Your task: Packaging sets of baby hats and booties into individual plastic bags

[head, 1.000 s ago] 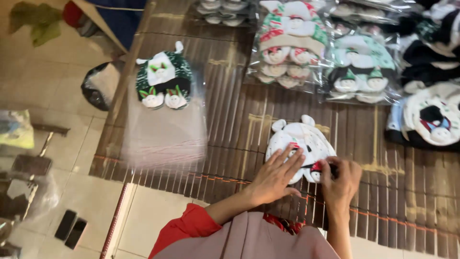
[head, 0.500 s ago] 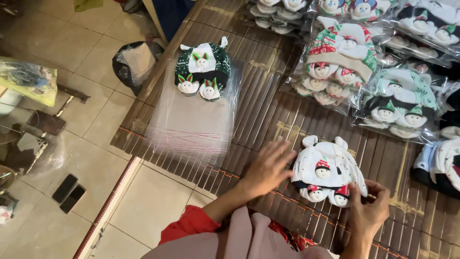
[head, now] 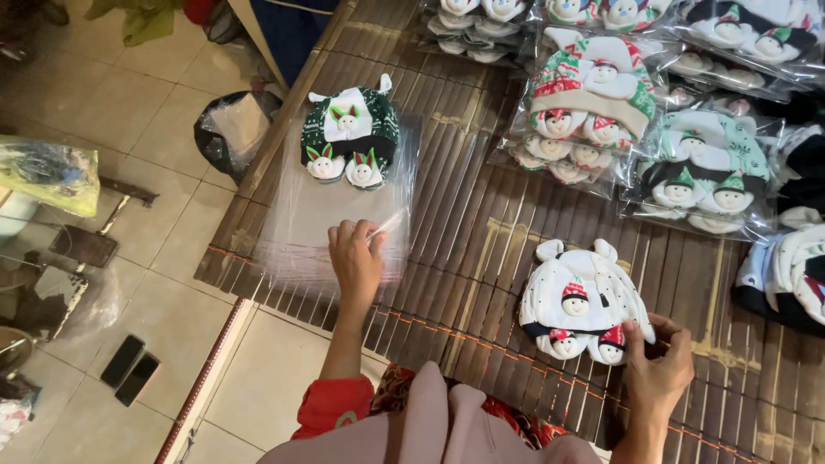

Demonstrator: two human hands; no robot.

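My left hand (head: 357, 258) lies fingers-down on the stack of clear plastic bags (head: 331, 228), pinching its top sheet; my right hand (head: 657, 365) grips the white baby hat set (head: 580, 296), well right of the bags.

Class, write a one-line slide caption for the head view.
Left hand on clear bags; right hand grips white hat set.
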